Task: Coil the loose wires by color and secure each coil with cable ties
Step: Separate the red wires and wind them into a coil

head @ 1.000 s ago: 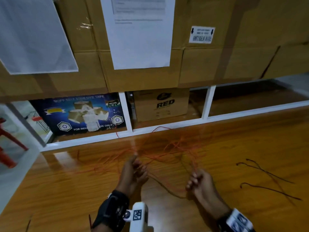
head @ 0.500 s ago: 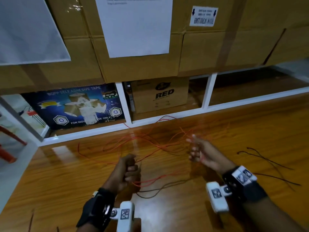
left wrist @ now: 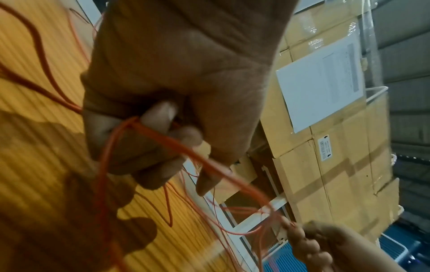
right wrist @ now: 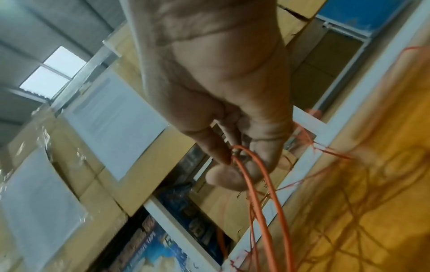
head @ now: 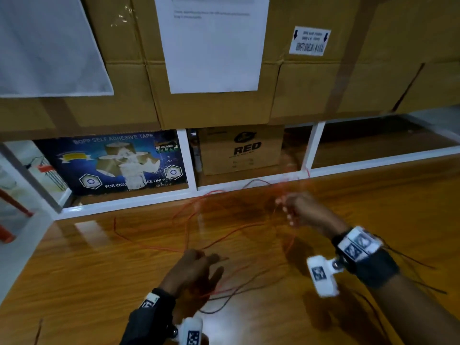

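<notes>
Thin orange wire (head: 189, 227) lies in loose tangled loops across the wooden table (head: 373, 207). My left hand (head: 206, 260) is near the front edge, its fingers curled round a bundle of orange strands (left wrist: 163, 136). My right hand (head: 286, 207) is held higher and farther back, close to the white shelf frame. There it pinches the orange wire (right wrist: 263, 202) between thumb and fingers (right wrist: 223, 176). Strands run stretched between the two hands. A dark wire (head: 239, 292) lies on the table just right of my left hand.
Several black wires (head: 418, 262) lie on the table beyond my right wrist. A white shelf frame (head: 184, 192) borders the far edge, with a blue tape carton (head: 112, 163) and a "RED" box (head: 244, 148) inside. Large cardboard boxes (head: 211, 108) are stacked above.
My right hand has moved away from me toward the shelf frame, drawing orange wire out with it. The left hand has stayed low near the front, still holding its strands.
</notes>
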Demonstrator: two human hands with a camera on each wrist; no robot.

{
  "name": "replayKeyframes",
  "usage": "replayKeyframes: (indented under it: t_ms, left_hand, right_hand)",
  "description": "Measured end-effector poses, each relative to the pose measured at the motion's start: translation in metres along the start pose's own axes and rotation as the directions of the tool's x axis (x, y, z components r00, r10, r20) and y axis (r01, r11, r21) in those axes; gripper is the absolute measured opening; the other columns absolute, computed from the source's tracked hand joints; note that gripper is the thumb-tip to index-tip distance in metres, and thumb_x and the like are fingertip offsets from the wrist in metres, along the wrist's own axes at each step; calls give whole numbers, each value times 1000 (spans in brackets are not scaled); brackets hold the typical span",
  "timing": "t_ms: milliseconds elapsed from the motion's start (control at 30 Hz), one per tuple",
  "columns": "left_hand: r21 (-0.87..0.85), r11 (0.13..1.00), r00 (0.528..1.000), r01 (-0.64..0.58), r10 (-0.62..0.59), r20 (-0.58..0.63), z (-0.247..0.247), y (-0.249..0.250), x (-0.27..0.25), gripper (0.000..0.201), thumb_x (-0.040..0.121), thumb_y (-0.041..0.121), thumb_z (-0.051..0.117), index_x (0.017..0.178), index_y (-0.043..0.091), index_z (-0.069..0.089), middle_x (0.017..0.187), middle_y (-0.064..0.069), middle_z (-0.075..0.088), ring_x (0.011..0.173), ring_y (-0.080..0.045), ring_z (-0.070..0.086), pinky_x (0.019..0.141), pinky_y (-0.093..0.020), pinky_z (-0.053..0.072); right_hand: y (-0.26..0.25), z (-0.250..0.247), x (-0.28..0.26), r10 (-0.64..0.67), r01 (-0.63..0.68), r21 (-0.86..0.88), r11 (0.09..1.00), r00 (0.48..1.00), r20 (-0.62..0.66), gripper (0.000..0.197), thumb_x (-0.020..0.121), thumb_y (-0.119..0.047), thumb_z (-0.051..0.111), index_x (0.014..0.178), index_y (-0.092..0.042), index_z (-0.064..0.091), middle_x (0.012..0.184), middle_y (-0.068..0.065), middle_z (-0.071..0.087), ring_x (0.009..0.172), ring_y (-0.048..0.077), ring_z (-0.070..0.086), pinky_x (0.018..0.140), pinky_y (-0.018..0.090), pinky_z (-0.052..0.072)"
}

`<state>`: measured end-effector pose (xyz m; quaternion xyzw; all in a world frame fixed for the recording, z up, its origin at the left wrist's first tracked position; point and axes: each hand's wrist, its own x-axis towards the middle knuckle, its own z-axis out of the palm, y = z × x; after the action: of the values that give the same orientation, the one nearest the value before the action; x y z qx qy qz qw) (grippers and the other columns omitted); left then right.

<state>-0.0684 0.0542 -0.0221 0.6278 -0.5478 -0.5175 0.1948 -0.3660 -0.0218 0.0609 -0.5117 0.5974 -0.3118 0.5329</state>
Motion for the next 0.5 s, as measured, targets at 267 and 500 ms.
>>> replayKeyframes:
  t_ms: [267, 500]
  left_hand:
    - [507, 847, 901, 157, 87, -426, -6, 0, 1, 70, 85, 84, 38, 66, 18, 53, 65, -1, 55, 59, -17, 51, 55, -31, 37]
    - [474, 789, 858, -391, 499, -123, -1, 44, -2, 60, 78, 64, 62, 126, 34, 41, 124, 11, 45, 107, -9, 48, 87, -34, 48]
  right_hand:
    - [53, -8, -50, -145, 129, -127, 983, 982, -121, 31, 110, -24, 42, 111, -23, 73, 55, -6, 43, 44, 5, 35, 43, 21, 25]
    - [61, 18, -100, -338, 344, -7, 939, 926, 166, 35, 98, -52, 51, 111, -31, 76, 54, -5, 43, 47, 13, 37, 46, 23, 29]
